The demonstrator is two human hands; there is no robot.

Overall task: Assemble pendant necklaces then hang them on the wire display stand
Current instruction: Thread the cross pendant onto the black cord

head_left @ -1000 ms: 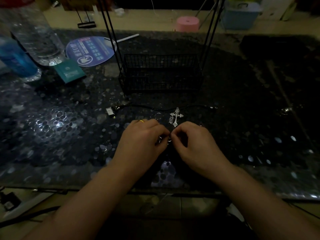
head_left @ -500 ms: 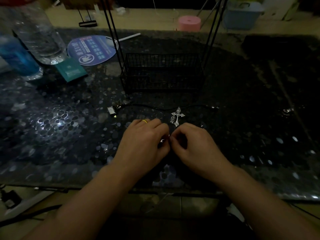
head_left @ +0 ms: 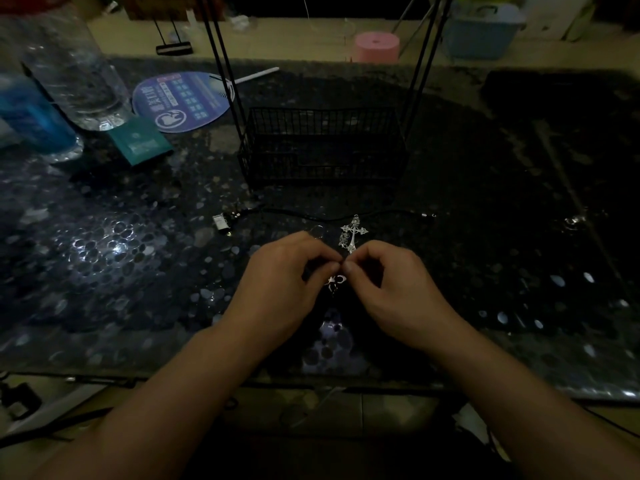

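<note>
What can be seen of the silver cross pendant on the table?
The cross pendant looks like silver metal, ornate, with flared, filigree-like arm ends. It lies flat on the dark pebble-patterned table, just in front of the black cord and just beyond the fingertips of both hands. Neither hand appears to hold it; whether its lower tip touches the right hand is unclear.
</note>
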